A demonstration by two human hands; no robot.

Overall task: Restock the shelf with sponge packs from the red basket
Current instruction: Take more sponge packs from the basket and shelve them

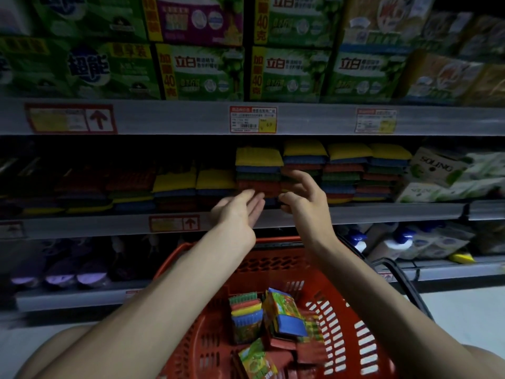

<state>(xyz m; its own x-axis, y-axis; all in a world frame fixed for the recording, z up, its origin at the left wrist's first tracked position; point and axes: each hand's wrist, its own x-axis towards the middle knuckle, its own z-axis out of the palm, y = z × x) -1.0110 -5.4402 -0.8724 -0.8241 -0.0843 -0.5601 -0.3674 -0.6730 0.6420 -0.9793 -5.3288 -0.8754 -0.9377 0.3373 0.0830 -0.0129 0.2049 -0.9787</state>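
Both hands are up at the front edge of the middle shelf, before the tall stack of sponges near its middle. The left hand has its fingers straight and together, palm turned inward, and carries nothing. The right hand is loosely spread with fingers slightly bent, and it too is empty. The left fingertips overlap the bottom of the stack, but the blur hides whether they touch it.

The sponge packs left to shelve lie in the red basket, straight below the hands and back toward the person, between the two forearms. One pack stands on end toward the basket's left side. A second leans against it on the right with its long axis tilted, and a third lies nearer the person.

The next pick likely means drawing a hand down and back. The upright pack sits a little closer to the left forearm and the leaning one closer to the right, so neither hand is clearly favoured.
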